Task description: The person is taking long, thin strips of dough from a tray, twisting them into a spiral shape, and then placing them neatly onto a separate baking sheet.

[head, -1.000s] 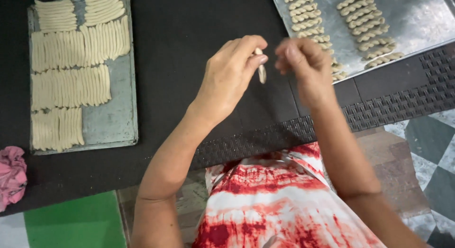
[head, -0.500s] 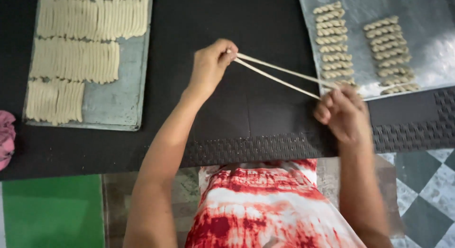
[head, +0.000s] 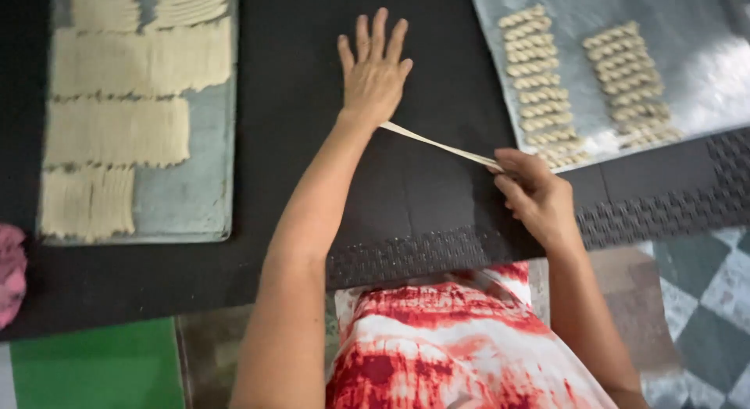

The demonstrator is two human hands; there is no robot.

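Left hand (head: 373, 73): upper centre of the frame, laid flat and palm down on the black counter (head: 297, 143), fingers spread; it pins one end of the dough strip under the heel of the palm.
Right hand (head: 535, 194): centre right, fingers pinched together on the other end of the strip.
Dough strip (head: 441, 147): thin and pale, stretched in a slant from the left wrist down to the right fingertips, just above the counter.
Left tray (head: 211, 214): upper left, carrying blocks of straight pale dough strips.
Right tray (head: 703, 73): upper right, with two columns of twisted dough pieces.
Pink cloth (head: 11, 272): left edge.
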